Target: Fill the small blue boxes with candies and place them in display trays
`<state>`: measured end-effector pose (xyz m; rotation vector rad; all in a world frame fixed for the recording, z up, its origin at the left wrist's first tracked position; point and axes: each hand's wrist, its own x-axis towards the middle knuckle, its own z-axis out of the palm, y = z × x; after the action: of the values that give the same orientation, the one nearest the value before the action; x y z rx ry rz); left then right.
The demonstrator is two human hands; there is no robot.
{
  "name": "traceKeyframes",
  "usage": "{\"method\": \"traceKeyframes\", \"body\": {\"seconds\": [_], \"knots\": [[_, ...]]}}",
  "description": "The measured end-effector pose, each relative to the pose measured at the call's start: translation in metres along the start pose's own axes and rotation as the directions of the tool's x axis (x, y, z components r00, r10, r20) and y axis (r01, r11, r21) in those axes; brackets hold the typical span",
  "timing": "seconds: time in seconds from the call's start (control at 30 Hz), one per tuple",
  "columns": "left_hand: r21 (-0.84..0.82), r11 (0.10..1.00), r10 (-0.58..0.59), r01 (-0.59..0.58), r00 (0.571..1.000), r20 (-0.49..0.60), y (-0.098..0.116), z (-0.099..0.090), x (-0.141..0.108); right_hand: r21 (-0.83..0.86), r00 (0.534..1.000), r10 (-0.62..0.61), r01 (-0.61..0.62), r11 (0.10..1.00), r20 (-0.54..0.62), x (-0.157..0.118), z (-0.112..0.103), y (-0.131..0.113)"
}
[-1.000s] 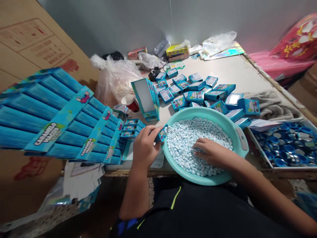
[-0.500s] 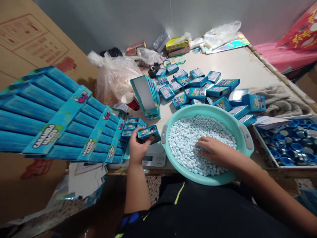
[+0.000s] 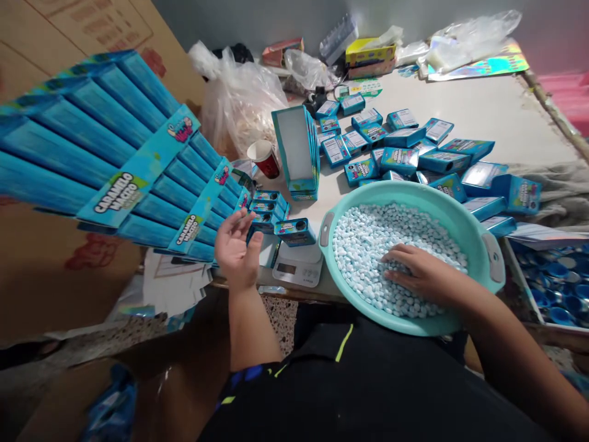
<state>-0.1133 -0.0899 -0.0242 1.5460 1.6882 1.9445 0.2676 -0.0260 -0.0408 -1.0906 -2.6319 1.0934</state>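
Observation:
My left hand [image 3: 240, 248] is empty, its palm turned up and fingers apart, just left of a small blue candy box [image 3: 294, 232]. That box stands on a white kitchen scale [image 3: 299, 265], a dark round hole in its top. Several similar boxes [image 3: 267, 205] stand in a row behind my hand. My right hand [image 3: 416, 273] is in a turquoise basin [image 3: 478, 245], its curled fingers closing on the small pale blue candies [image 3: 359, 245]. The fingertips are partly sunk among the candies.
Tall fanned blue display cartons [image 3: 115, 141] rise at the left. Folded blue card trays [image 3: 299, 153] and a paper cup [image 3: 264, 158] stand behind the scale. Many blue boxes [image 3: 398, 161] lie beyond the basin. Blue caps [image 3: 556, 288] fill a tray at right.
My left hand has let go of the candy box, which now stands on the scale, and has drawn back left and opened. My right hand stays among the candies. The view has shifted.

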Motion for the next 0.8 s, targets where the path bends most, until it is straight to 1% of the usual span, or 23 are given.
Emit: {"method": "traceKeyframes", "body": {"seconds": [0.07,0.13,0.27,0.47,0.57,0.63,0.7,0.8], "knots": [[0.042,0.994,0.100,-0.097,0.993,-0.062,0.007,-0.005,0.000,0.014,1.000,-0.011,0.011,1.000,-0.012,0.000,0.001,0.002],[0.079,0.984,0.168,-0.161,0.981,-0.093,0.012,-0.009,-0.001,0.025,1.000,-0.021,0.022,0.999,-0.021,0.000,0.003,0.005],[0.157,0.965,0.234,-0.212,0.962,-0.142,0.017,-0.012,-0.001,0.046,0.999,-0.017,0.019,0.999,-0.034,-0.001,0.004,0.007],[0.214,0.951,0.267,-0.223,0.942,-0.202,0.017,-0.006,0.001,0.047,0.999,-0.013,0.015,0.999,-0.044,-0.001,0.002,0.005],[0.198,0.954,0.267,-0.226,0.940,-0.212,0.017,-0.002,0.003,0.047,0.999,-0.011,0.013,0.999,-0.051,-0.002,0.001,0.003],[0.201,0.955,0.260,-0.219,0.942,-0.210,0.017,0.001,0.004,0.052,0.999,-0.002,0.004,0.999,-0.049,-0.002,0.001,0.003],[0.239,0.952,0.242,-0.193,0.950,-0.197,0.017,0.003,0.004,0.059,0.999,0.010,-0.007,0.998,-0.043,-0.002,0.001,0.004],[0.276,0.944,0.224,-0.180,0.965,-0.137,0.017,0.007,0.002,0.068,0.999,0.015,-0.013,0.998,-0.029,-0.002,0.001,0.005]]}}
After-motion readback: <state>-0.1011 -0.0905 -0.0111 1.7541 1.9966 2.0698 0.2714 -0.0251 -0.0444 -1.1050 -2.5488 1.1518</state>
